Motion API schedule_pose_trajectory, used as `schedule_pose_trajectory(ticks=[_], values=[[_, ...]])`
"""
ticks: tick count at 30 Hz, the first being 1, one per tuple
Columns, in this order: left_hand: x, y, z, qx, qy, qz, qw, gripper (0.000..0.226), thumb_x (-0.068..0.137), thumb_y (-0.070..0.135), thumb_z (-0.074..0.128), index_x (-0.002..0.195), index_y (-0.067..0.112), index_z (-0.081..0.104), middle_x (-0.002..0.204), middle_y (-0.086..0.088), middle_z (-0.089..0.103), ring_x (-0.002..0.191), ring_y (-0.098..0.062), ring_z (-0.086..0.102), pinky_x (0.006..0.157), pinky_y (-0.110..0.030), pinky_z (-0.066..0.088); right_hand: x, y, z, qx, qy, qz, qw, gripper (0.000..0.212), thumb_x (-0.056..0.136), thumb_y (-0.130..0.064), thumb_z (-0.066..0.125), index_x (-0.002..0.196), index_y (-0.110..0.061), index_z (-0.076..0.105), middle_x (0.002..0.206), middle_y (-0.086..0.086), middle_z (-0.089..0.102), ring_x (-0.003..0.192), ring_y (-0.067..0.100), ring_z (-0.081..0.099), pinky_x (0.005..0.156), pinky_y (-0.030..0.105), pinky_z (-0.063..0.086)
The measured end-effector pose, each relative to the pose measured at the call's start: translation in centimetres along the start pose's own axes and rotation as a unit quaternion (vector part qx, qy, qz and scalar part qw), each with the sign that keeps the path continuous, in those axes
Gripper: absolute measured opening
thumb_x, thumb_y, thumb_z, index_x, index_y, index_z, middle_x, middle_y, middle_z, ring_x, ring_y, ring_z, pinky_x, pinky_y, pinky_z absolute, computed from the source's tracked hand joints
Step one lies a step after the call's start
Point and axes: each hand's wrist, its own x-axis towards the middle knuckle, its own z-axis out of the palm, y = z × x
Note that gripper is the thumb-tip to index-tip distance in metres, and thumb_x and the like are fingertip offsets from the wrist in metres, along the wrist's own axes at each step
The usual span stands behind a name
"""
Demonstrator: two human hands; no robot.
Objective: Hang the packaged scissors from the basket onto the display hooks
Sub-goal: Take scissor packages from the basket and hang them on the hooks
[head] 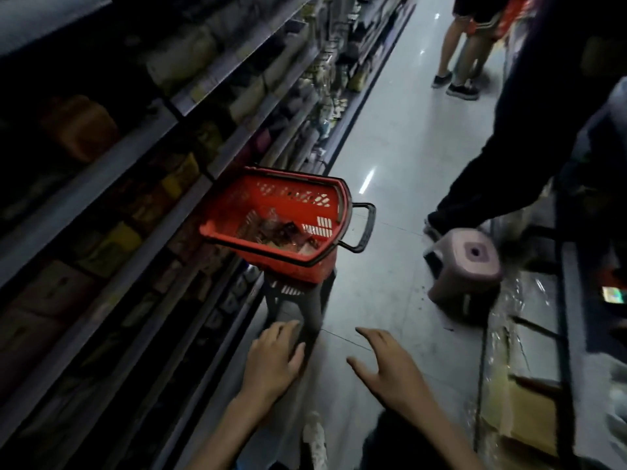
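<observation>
A dim shop aisle runs ahead, with long shelves (135, 147) of packed goods filling the left side. Their contents are too dark to make out, and the strips along the shelf edges are too blurred to read. On the pale tiled floor (390, 147) a pink plastic stool (464, 266) stands to the right of the basket. Just behind it a person in dark trousers (502, 147) takes up the right side of the aisle. Farther off a second person's bare legs (458, 62) and dark shoes show. At lower right lies an open cardboard box (522, 412) among crinkled clear wrap.

The red basket (291, 266) sits tilted on a dark stool (288, 300) close against the shelving, its black handle (364, 228) sticking out to the right. The packaged scissors (281, 232) lie heaped in the basket's bottom (glossy clear packets over dark shapes, no print legible).

Both hands reach forward below the basket. The left hand (274, 357) has its fingers spread, its grip loose and holding nothing. Its fingertips overlap a leg of the dark stool, but I cannot tell whether they touch. The right hand (390, 364) hovers over the floor, fingers splayed, its grip likewise slack and empty.
</observation>
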Motion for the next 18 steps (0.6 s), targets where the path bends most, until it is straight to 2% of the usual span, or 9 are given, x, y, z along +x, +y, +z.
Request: schedule_pose_trajectory(ticks=[4,8,10,13,15,18], values=[[7.7,-1.3,0.4,-0.007,0.049,-0.038,0.998,0.056,0.091,0.048,0.05,0.136,0.017,0.066,0.123,-0.004,0.07,0.116,-0.031,0.068,0.096,-0.047,0.056,8.1,-0.5,-2.0,-0.015,-0.002,-0.048,0.999,0.052,0.095,-0.049,0.059,0.143,-0.03,0.053,0.138,-0.01,0.056,0.124,0.012,0.058,0.1,0.031,0.05],[15.7,-2.3,0.4,0.05,0.06,-0.058,0.995,0.059,0.086,0.04,0.076,0.141,0.021,0.062,0.129,-0.006,0.067,0.12,-0.031,0.065,0.099,-0.049,0.054,17.3,0.0,-3.8,-0.04,-0.019,-0.112,0.993,0.043,0.095,-0.037,0.059,0.137,-0.027,0.06,0.129,-0.007,0.062,0.116,0.015,0.061,0.093,0.029,0.05],[19.0,-2.1,0.3,0.086,0.048,-0.062,0.993,0.063,0.082,0.041,0.081,0.139,0.022,0.063,0.129,-0.008,0.067,0.119,-0.032,0.066,0.099,-0.049,0.055,21.8,0.5,-4.3,-0.049,-0.009,-0.153,0.987,0.039,0.092,-0.031,0.06,0.13,-0.026,0.063,0.122,-0.006,0.066,0.109,0.018,0.064,0.088,0.031,0.052],[22.7,-1.9,0.2,0.132,0.013,-0.082,0.988,0.057,0.089,0.049,0.068,0.141,0.025,0.064,0.132,-0.012,0.067,0.124,-0.032,0.063,0.104,-0.049,0.053,27.3,0.4,-5.0,-0.05,-0.017,-0.162,0.985,0.034,0.09,-0.028,0.061,0.123,-0.024,0.066,0.113,-0.003,0.068,0.102,0.02,0.064,0.083,0.036,0.055],[24.6,-2.2,0.2,0.157,-0.018,-0.09,0.983,0.055,0.092,0.053,0.052,0.137,0.025,0.067,0.131,-0.013,0.067,0.125,-0.033,0.063,0.106,-0.052,0.052,30.4,0.3,-5.2,-0.1,-0.036,-0.195,0.975,0.032,0.087,-0.032,0.059,0.117,-0.022,0.066,0.106,0.0,0.067,0.096,0.024,0.063,0.079,0.039,0.054],[26.7,-3.3,0.4,0.178,-0.078,-0.095,0.976,0.053,0.096,0.055,0.042,0.126,0.024,0.073,0.13,-0.011,0.069,0.125,-0.032,0.064,0.107,-0.056,0.05,34.5,0.9,-4.7,-0.177,-0.074,-0.251,0.949,0.03,0.082,-0.029,0.062,0.11,-0.018,0.065,0.103,0.004,0.063,0.094,0.03,0.059,0.081,0.039,0.049]])
